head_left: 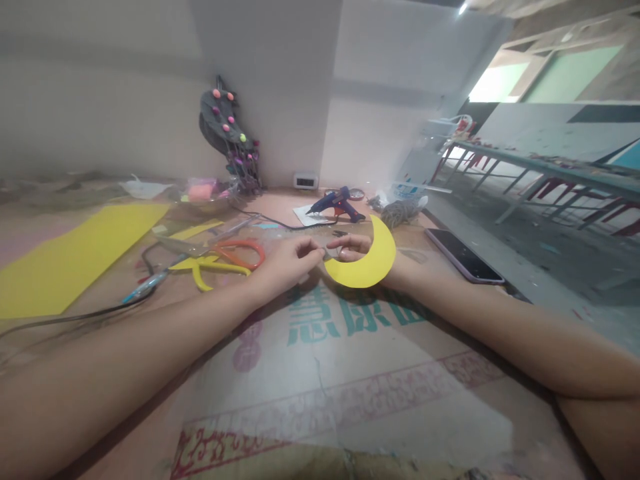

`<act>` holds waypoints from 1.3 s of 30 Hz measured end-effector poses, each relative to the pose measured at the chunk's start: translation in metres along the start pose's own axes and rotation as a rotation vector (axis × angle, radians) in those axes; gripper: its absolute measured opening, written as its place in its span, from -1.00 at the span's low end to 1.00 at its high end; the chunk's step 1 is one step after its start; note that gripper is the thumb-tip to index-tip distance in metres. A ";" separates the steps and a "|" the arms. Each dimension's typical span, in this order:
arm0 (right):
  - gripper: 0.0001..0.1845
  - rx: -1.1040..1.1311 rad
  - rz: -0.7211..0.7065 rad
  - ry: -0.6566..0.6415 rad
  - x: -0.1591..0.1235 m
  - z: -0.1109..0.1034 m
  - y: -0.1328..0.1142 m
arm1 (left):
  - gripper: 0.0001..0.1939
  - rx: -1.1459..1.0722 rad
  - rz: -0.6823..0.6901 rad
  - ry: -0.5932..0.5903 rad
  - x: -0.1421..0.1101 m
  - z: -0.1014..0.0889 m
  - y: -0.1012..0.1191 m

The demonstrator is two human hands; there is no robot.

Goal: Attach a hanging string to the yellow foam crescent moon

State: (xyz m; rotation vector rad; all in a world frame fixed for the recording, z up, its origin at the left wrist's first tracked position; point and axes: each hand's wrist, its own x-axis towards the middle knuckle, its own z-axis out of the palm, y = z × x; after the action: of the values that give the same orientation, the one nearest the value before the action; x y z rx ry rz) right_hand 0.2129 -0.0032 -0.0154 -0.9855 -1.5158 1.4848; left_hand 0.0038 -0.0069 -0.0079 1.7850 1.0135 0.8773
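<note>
A yellow crescent moon cut-out point(376, 259) stands upright above the table, seemingly paper or foam sheet. My right hand point(354, 246) is behind it, fingers curled around it, and the crescent hides part of the palm. Close to the crescent's left tip, thumb and fingers of my left hand point(296, 261) are pinched together. A small greyish bit shows at those fingertips, too small to name. Just beyond both hands, a dark blue glue gun point(336, 205) rests over a white pad point(310, 215).
Orange-and-yellow-handled scissors point(240, 255), a yellow sheet point(85, 260) and a black cord point(75, 319) lie at left. On the right are grey yarn point(401, 211) and a phone point(464, 256). A grey crescent with pompoms point(218, 120) leans on the wall beside a small digital clock point(305, 181).
</note>
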 end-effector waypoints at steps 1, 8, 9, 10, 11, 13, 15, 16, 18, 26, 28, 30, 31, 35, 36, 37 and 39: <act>-0.60 -0.016 -0.007 0.020 0.000 0.001 -0.001 | -0.80 0.001 -0.001 -0.004 0.000 0.000 0.001; -0.65 -0.192 -0.066 0.116 0.000 0.005 -0.007 | -0.82 0.015 0.005 -0.002 0.000 0.000 0.000; -0.64 -0.203 -0.063 0.123 0.001 0.005 -0.006 | -0.82 0.007 0.003 -0.004 0.000 0.000 -0.001; -0.64 -0.210 -0.062 0.132 0.001 0.004 -0.006 | -0.83 0.001 0.002 -0.007 0.001 0.000 -0.002; -0.63 -0.217 -0.063 0.140 0.001 0.004 -0.005 | -0.83 -0.005 0.004 -0.012 0.001 0.000 -0.003; -0.63 -0.239 -0.080 0.146 0.001 0.002 -0.003 | -0.84 -0.016 0.002 -0.033 0.001 0.000 -0.004; -0.64 -0.272 -0.103 0.144 0.001 0.001 -0.001 | -0.86 -0.021 -0.001 -0.051 0.001 0.000 -0.005; -0.64 -0.289 -0.113 0.142 0.001 0.001 -0.001 | -0.87 -0.025 -0.004 -0.055 0.001 0.000 -0.004; -0.65 -0.321 -0.127 0.140 0.001 0.000 0.001 | -0.88 -0.029 -0.007 -0.062 0.001 0.000 -0.003; -0.65 -0.412 -0.196 0.217 0.001 -0.003 0.004 | -0.85 -0.032 -0.006 -0.062 0.002 0.000 -0.001; -0.68 -0.449 -0.242 0.265 0.000 -0.004 0.001 | -0.84 -0.045 -0.003 -0.056 0.001 0.000 -0.001; -0.74 -0.474 -0.301 0.290 -0.002 -0.003 -0.003 | -0.81 -0.064 -0.001 -0.036 0.001 -0.001 0.000; -0.77 -0.481 -0.328 0.295 -0.004 -0.002 -0.005 | -0.80 -0.071 0.001 -0.012 0.001 -0.001 0.000; -0.67 -0.472 -0.352 0.320 -0.009 0.002 -0.011 | -0.81 -0.075 -0.015 0.150 0.003 -0.003 0.001; -0.65 -0.459 -0.337 0.317 -0.011 0.004 -0.012 | -0.81 -0.079 -0.019 0.188 0.004 -0.003 0.001; -0.64 -0.449 -0.321 0.303 -0.012 0.006 -0.012 | -0.81 -0.084 -0.021 0.218 0.004 -0.004 0.001; -0.60 -0.436 -0.316 0.245 -0.015 0.010 -0.014 | -0.79 -0.087 -0.012 0.255 0.005 -0.004 0.000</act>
State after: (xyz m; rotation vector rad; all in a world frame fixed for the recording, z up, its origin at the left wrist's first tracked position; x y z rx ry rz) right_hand 0.2095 -0.0207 -0.0016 -1.0678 -1.7513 0.7983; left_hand 0.0022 -0.0006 -0.0055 1.6208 1.1276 1.1451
